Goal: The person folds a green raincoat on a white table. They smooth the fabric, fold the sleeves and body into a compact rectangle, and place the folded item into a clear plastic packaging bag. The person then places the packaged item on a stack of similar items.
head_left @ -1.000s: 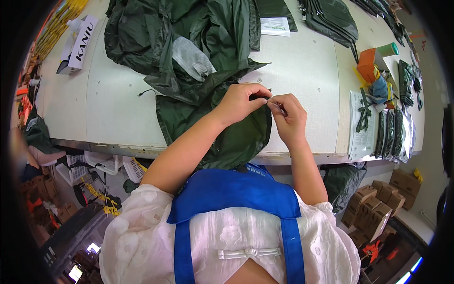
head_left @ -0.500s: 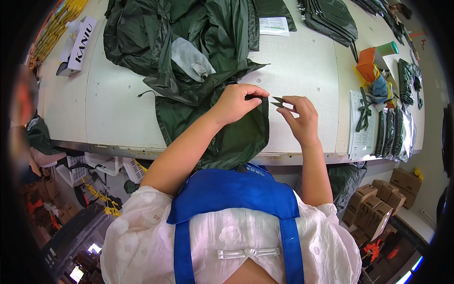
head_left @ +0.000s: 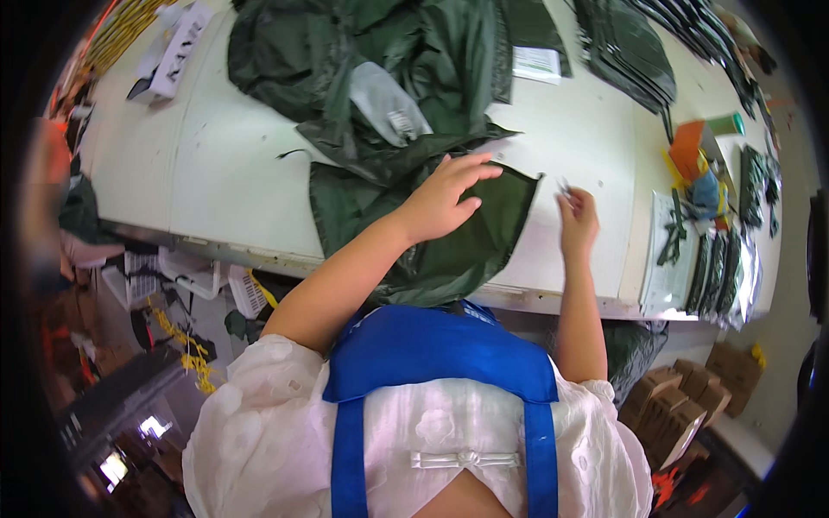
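Dark green thin fabric (head_left: 471, 250) lies over the table edge in front of me, with a bound dark hem along its right side. Just above it is my left hand (head_left: 442, 200), fingers spread and holding nothing. My right hand (head_left: 579, 220), off to the right of the fabric's corner, is closed around small thread snips (head_left: 565, 187); their tips are blurred. Farther back, the same green material is heaped up as a large bundle (head_left: 294, 69). A whitish mesh piece (head_left: 380, 99) with a small label lies on that heap.
At the right stand an orange box (head_left: 688, 148), a paper sheet (head_left: 658, 268) with a dark green strap, and several packed green pouches (head_left: 721, 268). A white box (head_left: 177, 56) sits at the far left. Green folded pieces (head_left: 626, 60) lie far right. Another person is at the left edge.
My left hand has let go of the fabric's hem and opened its fingers. The right hand with the snips has moved away to the right. The whole view has shifted slightly.
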`<state>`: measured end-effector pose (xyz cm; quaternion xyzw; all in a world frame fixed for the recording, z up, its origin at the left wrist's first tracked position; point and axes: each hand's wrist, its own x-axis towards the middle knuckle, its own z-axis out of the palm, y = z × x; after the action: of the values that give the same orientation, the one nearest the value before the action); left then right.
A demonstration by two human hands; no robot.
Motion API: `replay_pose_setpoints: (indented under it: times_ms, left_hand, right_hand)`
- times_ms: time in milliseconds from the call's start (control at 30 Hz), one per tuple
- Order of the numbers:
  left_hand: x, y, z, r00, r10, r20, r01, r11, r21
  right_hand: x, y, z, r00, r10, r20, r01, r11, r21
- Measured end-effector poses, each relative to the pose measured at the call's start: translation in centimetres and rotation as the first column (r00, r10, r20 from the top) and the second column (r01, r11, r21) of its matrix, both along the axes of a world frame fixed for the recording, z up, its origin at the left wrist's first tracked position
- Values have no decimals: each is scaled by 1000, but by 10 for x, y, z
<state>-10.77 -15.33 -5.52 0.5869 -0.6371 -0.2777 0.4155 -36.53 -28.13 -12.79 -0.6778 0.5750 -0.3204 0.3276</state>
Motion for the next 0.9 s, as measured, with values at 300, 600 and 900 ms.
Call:
replay_pose_setpoints:
  times_ms: [300,600,900]
  left_hand:
    - [130,192,-56,746,446,495,-541,839,58]
    - [142,193,-50,977,25,211,-82,961,264]
    - [140,185,-46,971,-8,239,-86,921,380]
  right_hand:
    - [-25,34,15,802,312,-510,-470,855,-217]
    - [19,36,12,692,721,-21,-721,691,-53]
    - [62,37,74,711,618,-337,-692,700,-176]
